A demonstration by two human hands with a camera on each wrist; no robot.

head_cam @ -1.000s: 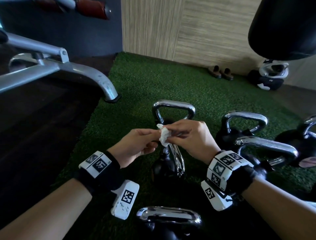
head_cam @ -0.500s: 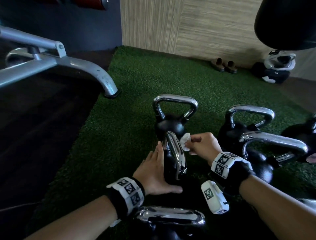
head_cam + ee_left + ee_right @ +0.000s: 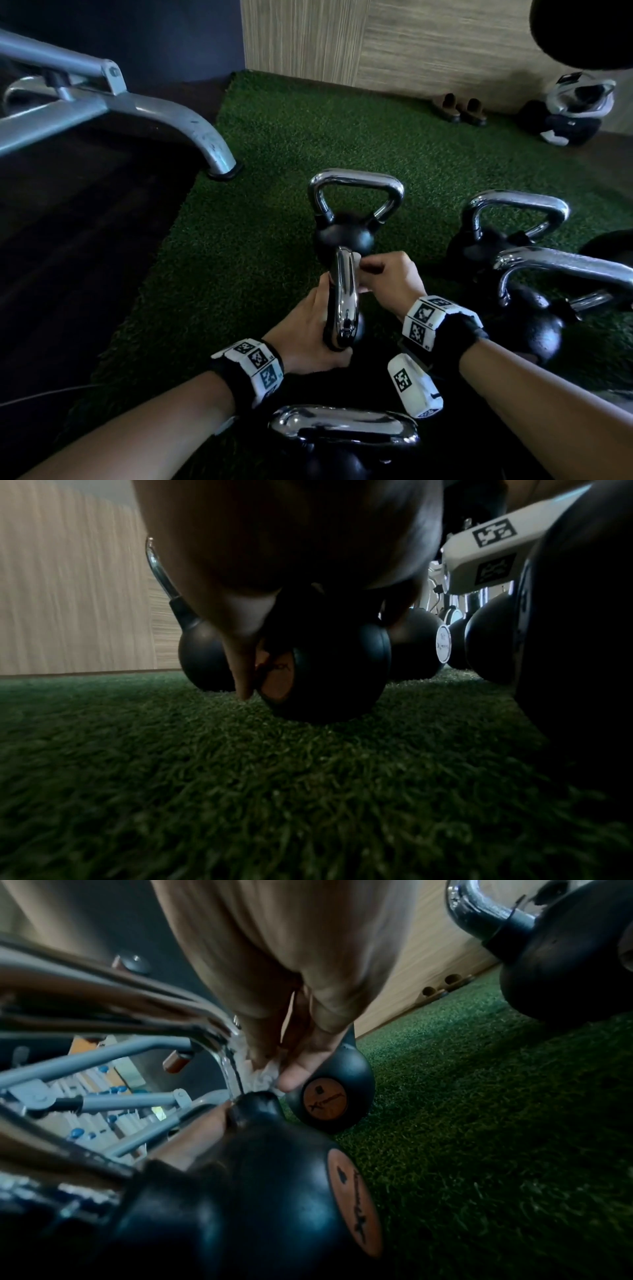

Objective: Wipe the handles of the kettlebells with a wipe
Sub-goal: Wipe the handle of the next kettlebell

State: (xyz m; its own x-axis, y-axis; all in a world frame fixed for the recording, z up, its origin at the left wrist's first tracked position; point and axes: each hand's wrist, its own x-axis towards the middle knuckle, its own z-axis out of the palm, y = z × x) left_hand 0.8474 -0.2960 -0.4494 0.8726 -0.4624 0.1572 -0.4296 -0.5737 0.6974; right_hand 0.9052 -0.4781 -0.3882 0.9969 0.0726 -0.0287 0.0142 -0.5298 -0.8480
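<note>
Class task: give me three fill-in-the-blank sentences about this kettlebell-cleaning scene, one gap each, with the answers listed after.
1. While the left hand steadies the small kettlebell, the right hand presses a white ____ to its chrome handle.
2. The turf under the kettlebells is ____.
3. The far kettlebell just beyond it has a ____ body.
Answers: wipe; green; black.

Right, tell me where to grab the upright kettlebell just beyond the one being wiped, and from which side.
Take the flat top bar of its chrome handle, coming from above. The kettlebell stands upright on the turf, its loop open toward the wearer and the bar uncovered, so hooking through from the near side should work.
</note>
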